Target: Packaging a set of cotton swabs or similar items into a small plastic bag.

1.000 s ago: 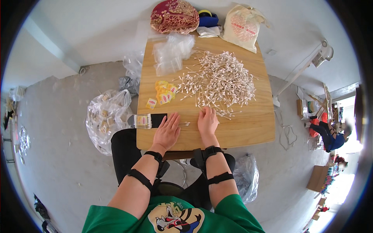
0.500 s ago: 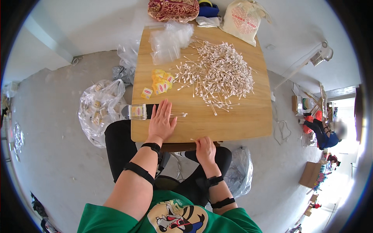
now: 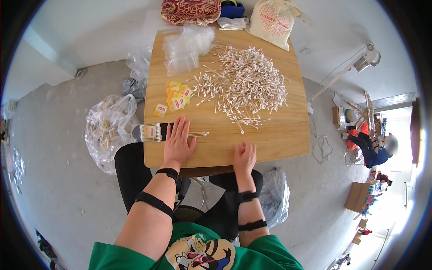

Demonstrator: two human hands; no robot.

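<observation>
My left hand lies flat with fingers stretched over a black strip near the table's left front. A few cotton swabs poke out from under it on the right. Left of the hand, a clear pack of cotton swabs with a yellow card rests on the strip at the table edge. My right hand is closed, fingers curled, at the near edge; what is in it, if anything, is hidden. Beyond both hands spreads a large heap of loose cotton swabs. Several yellow cards lie behind the left hand.
Clear plastic bags lie on the wooden table. A patterned red cloth and a cream drawstring bag stand at the back. Left on the floor, a clear sack holds small packs. A person sits far right.
My right hand has moved slightly forward and onto the table; the swab tip that showed at its fingers is out of sight. My left hand stays on the strip. The whole view has shifted slightly.
</observation>
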